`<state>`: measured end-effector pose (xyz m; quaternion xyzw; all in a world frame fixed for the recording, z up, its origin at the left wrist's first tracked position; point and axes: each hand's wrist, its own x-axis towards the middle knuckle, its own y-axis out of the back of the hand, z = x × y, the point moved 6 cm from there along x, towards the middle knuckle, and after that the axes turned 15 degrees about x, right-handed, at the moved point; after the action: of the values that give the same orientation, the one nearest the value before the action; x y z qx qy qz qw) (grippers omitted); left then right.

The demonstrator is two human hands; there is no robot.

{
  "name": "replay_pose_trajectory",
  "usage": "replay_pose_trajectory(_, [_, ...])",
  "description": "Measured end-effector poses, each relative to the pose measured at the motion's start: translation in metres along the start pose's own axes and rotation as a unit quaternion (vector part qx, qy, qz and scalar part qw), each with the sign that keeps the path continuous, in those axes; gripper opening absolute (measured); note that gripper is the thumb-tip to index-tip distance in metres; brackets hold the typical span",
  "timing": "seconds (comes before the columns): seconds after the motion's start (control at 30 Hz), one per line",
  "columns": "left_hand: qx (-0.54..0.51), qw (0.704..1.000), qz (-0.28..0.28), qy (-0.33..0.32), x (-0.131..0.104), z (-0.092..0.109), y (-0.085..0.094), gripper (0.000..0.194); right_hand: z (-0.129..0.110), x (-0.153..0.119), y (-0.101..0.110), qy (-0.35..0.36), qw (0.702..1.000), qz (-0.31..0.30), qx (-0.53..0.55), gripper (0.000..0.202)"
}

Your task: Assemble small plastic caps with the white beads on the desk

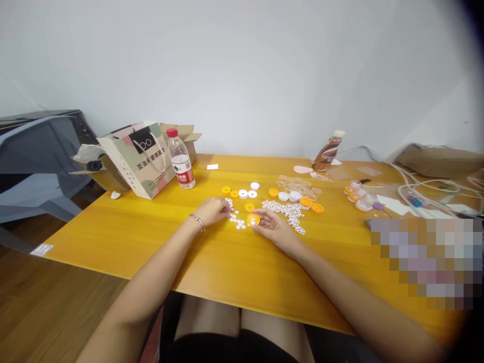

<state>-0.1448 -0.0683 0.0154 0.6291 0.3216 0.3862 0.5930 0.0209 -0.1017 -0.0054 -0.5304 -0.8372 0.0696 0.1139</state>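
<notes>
My right hand [275, 229] grips an orange round case [252, 219] by its right edge, with something small and white in it. My left hand [214, 212], a bracelet on its wrist, has its fingers closed at the small white discs [240, 223]; what its fingertips hold is too small to tell. Just beyond the held case lies another yellow round piece [249, 206]. White cut-out pieces [289, 210] are heaped right of my right hand. Behind the hands sit yellow round parts [226, 190] and white round parts [254, 186].
A paper bag [139, 161] and a water bottle [181, 161] stand at the back left, a brown drink bottle [327, 152] at the back right. Clear rings [297, 185], filled round cases [363, 200] and white cables [419, 182] lie to the right.
</notes>
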Motion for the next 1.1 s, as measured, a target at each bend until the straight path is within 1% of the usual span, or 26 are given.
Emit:
replay_pose_trajectory(0.1, [0.005,1.0,0.006,-0.015,-0.001,0.004,0.001,0.012,-0.002,-0.001,-0.001,0.0,1.0,0.003,-0.003,0.035])
replay_pose_trajectory(0.3, [-0.017,0.997,0.018,-0.068,-0.001,0.014,0.003,0.015,-0.004,-0.002,-0.001,0.0,1.0,0.006,0.002,0.034])
replay_pose_trajectory(0.53, [-0.048,0.997,0.01,-0.065,0.004,0.011,-0.008,0.01,-0.005,-0.001,-0.002,0.0,1.0,0.004,-0.004,0.033])
replay_pose_trajectory(0.67, [-0.044,0.996,0.025,-0.07,0.005,0.013,-0.008,0.011,-0.005,-0.001,-0.001,0.001,1.0,0.005,-0.001,0.034])
replay_pose_trajectory(0.8, [-0.059,0.996,0.01,-0.065,0.006,0.015,-0.009,0.011,-0.003,0.0,0.0,0.0,1.0,0.008,0.001,0.034])
replay_pose_trajectory(0.9, [-0.041,0.997,0.016,-0.066,0.006,0.018,-0.008,0.012,-0.003,0.0,0.0,-0.001,1.0,0.01,0.004,0.034])
replay_pose_trajectory(1.0, [0.005,0.997,0.018,-0.075,0.005,0.022,-0.006,0.014,-0.002,0.0,0.001,-0.003,1.0,0.011,0.001,0.034])
replay_pose_trajectory(1.1, [0.058,0.996,0.022,-0.061,0.005,0.024,-0.003,0.015,-0.003,0.0,0.0,-0.006,1.0,0.008,-0.003,0.034])
